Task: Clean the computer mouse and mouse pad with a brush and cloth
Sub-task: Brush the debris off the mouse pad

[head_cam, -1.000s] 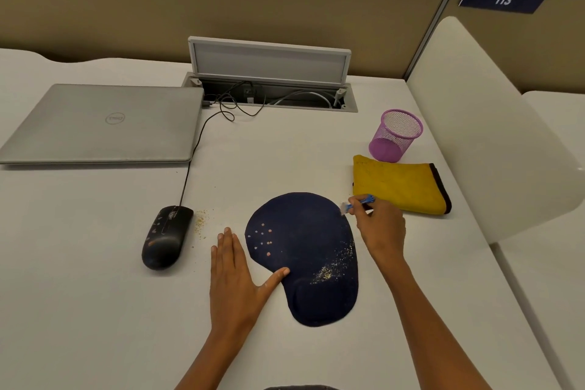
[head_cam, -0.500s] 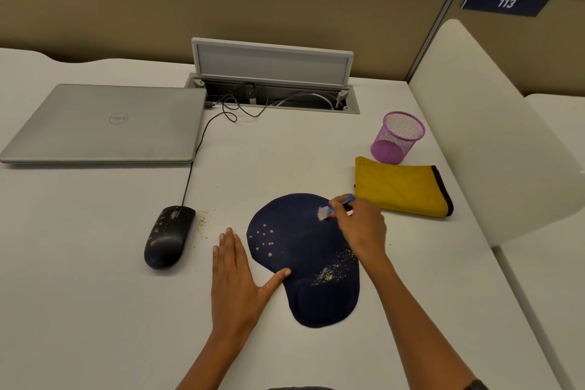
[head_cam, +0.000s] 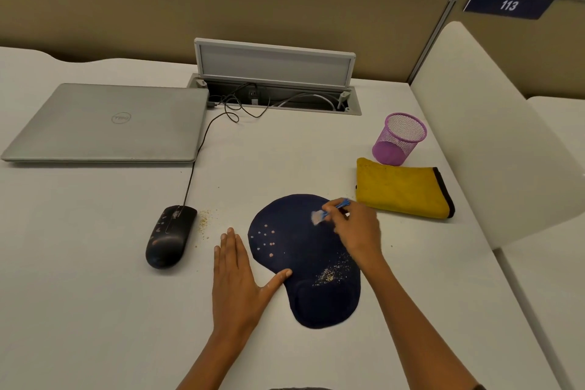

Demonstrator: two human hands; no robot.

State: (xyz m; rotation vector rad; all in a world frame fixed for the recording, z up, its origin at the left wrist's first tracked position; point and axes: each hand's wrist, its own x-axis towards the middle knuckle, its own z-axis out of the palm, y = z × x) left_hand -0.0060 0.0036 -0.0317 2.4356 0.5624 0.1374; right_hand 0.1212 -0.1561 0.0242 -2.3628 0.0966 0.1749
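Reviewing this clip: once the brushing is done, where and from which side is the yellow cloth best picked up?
A judgement: take the yellow cloth by its near left corner, coming from above with the right hand, which now holds the brush close beside it. The cloth lies folded flat on the desk, so a pinch at an edge should lift it. The purple mesh cup crowds its far left corner.

left hand (head_cam: 235, 279): bare, no ring or glove
right hand (head_cam: 359, 231): bare
forearms: both unsleeved
dark edge: at the right arm, 5 o'clock corner, unclear
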